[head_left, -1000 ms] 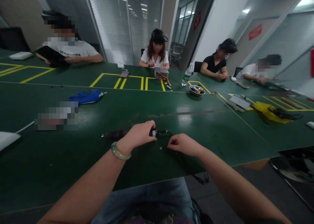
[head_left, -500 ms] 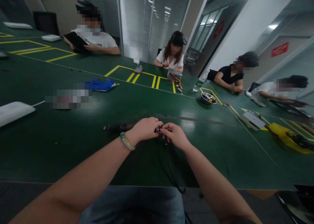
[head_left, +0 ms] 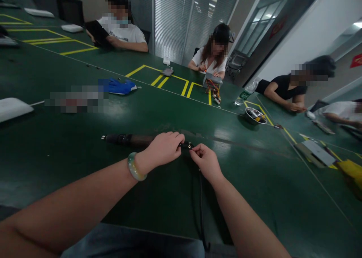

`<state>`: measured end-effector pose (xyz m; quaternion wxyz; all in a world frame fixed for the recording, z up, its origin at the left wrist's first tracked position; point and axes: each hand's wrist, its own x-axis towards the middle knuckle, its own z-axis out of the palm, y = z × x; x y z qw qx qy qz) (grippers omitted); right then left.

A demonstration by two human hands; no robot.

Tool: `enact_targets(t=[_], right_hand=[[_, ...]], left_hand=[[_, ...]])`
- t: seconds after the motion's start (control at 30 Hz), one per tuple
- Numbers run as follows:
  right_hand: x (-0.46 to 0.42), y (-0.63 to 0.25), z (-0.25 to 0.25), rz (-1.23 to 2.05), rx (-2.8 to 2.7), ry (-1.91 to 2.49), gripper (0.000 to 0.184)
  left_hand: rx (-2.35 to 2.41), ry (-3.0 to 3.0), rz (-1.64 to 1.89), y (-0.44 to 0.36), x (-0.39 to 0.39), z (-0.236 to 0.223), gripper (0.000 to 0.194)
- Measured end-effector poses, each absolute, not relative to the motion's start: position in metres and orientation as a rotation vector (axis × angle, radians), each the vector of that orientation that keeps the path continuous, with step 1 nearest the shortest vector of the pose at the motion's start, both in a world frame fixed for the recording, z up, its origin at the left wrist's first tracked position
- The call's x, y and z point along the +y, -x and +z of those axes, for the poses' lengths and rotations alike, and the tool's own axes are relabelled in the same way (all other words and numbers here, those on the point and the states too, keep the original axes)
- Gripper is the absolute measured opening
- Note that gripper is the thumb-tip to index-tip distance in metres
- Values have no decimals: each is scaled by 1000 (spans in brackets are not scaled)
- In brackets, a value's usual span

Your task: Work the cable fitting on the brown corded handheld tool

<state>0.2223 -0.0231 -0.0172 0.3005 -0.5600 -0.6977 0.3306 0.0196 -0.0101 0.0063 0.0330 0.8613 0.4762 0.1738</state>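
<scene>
Corded electric screwdriver [head_left: 127, 139] sat clenched in the left hand [head_left: 164, 149], while the right hand [head_left: 206, 162] pinched the small black fitting [head_left: 186, 146] at its end.

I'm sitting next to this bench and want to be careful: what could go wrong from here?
The cable hangs over the table edge, so a knee could snag it and jerk the corded hand tool from the left hand. The small black piece seems pinched only by the right hand's fingers, so it might slip.
</scene>
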Motion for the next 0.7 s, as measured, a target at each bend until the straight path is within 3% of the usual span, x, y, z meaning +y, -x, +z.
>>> enact_targets(t=[0.37,0.53,0.7], right_hand=[[-32,-226,-9,920,-2038,1547,12],[-35,-223,-5,713,-2117,1593,10],[-35,-221,-5,471,-2116,1709,7]], left_hand=[[1212,-2639,466,-16,-1,3,13],[1151,-2631,433,-15,-1,4,23],[1177,-2606,415,-15,0,1,17]])
